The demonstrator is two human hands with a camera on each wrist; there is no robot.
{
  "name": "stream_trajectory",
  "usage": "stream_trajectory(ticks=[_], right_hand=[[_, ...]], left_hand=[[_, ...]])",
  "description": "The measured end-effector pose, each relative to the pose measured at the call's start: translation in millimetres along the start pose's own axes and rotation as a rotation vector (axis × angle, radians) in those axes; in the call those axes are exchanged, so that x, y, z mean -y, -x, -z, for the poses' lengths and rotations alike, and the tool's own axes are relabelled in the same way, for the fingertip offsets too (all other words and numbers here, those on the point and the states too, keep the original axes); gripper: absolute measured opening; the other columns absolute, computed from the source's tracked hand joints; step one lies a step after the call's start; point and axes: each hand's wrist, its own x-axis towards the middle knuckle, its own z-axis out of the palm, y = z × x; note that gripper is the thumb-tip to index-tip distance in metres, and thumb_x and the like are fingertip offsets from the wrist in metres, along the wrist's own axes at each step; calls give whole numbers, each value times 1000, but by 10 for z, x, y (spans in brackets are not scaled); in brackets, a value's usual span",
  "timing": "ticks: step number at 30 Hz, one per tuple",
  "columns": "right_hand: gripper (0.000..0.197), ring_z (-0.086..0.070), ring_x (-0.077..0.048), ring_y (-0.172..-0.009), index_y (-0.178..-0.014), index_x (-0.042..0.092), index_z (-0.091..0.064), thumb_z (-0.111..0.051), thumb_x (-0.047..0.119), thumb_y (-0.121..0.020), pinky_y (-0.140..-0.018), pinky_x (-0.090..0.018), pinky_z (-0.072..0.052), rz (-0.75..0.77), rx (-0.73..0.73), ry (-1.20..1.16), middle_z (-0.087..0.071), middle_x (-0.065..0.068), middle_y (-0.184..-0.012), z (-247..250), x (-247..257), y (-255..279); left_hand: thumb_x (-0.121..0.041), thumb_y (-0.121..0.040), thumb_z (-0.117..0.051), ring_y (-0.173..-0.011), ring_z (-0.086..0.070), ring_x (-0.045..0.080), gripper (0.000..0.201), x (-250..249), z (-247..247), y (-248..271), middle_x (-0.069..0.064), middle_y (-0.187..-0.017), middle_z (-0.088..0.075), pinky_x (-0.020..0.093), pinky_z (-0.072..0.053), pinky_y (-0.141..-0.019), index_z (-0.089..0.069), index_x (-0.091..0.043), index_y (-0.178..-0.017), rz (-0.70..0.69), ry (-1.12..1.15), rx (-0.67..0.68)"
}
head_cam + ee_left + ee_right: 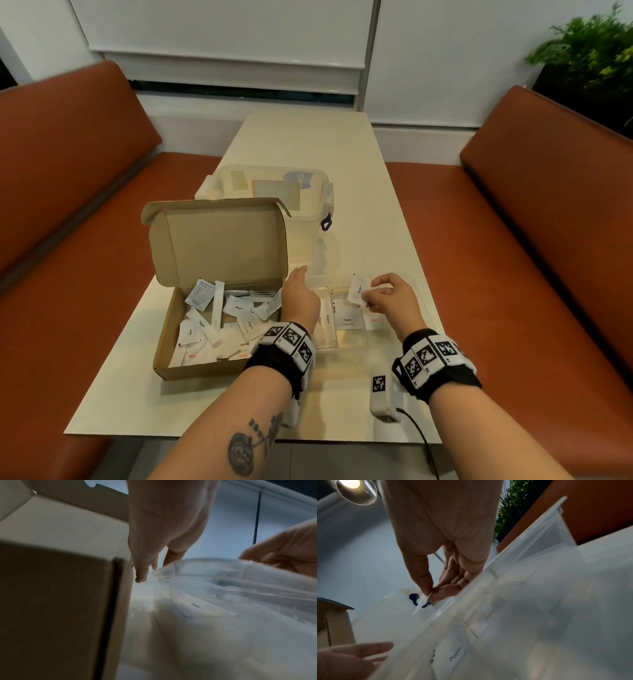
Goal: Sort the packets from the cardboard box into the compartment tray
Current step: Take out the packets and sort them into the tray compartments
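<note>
Nearest on the pale rectangular table (359, 164) lies a small white device with a black square marker and a black cable (383, 397), between the two forearms. Beyond it, on the left, stands the open brown cardboard box (191, 368), its lid tilted up at the far side; it holds a loose heap of small white paper packets (219, 322), some printed "Pepper" or "Sugar", some with red lettering, and one with a nutrition panel. Just right of the box sits the clear plastic compartment tray (325, 344), in which flat white packets lie in separate sections: narrow ones marked "Sugar" toward the left, a "Pepper" packet (347, 320) in the middle, a red-lettered one to its right. The left hand (301, 296) reaches forward between box and tray, fingers extended and relaxed, gripping nothing, its fingertips (140, 578) just beside the tray's near corner in the left wrist view. The right hand (394, 298) hovers over the tray, its thumb and forefinger pinching a small white "Pepper" packet (358, 289) by one edge, held above the middle sections, the other fingers curled. Farther back stands a clear lidded plastic tub with a blue latch (308, 205). Orange-brown padded benches (85, 178) flank the table, and a green plant (592, 51) stands at the far right.
</note>
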Motion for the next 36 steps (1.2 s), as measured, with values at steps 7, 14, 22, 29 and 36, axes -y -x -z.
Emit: stream_trajectory(ticks=[7, 14, 22, 29, 36], right_hand=[[52, -59, -19, -61, -119, 23, -56, -63, -8, -77, -56, -16, -51, 14, 91, 103, -51, -7, -71, -12, -53, 29], [9, -56, -15, -62, -79, 9, -63, -63, 0, -79, -59, -23, -48, 46, 83, 317, -62, -4, -71, -81, -31, 29], [7, -50, -19, -104, -82, 14, -73, -68, 19, -82, -85, -20, -45, 91, 165, 680, -64, -4, -97, -160, -98, -19], [18, -37, -19, -110, -96, 19, -76, -69, 30, -84, -95, -24, -33, 255, 223, 1009, -52, -2, -111, -159, -165, -48], [23, -40, -19, -105, -102, 21, -66, -72, 26, -80, -86, -24, -34, 397, 236, 1103, -53, 2, -108, -163, -171, -33]], left_hand=[[16, -86, -28, -128, -45, 27, 69, 69, -24, -11, 13, -148, -39, 22, -41, -85, -32, -15, -147, 92, -25, 51], [14, -85, -30, -109, -55, 23, 71, 67, -62, -46, 12, -144, -44, 20, -41, -73, -33, -20, -147, 100, -87, 43], [13, -84, -30, -85, -46, 12, 73, 111, -100, -64, 10, -144, -46, 16, -40, -59, -34, -24, -147, 109, -86, 43], [14, -84, -29, -110, -56, 23, 73, 123, -109, -30, 8, -146, -43, 21, -43, -70, -34, -23, -146, 108, -57, 33], [14, -83, -29, -92, -53, 17, 74, 131, -115, -38, 7, -146, -45, 25, -47, -69, -34, -24, -146, 104, -47, 38]])
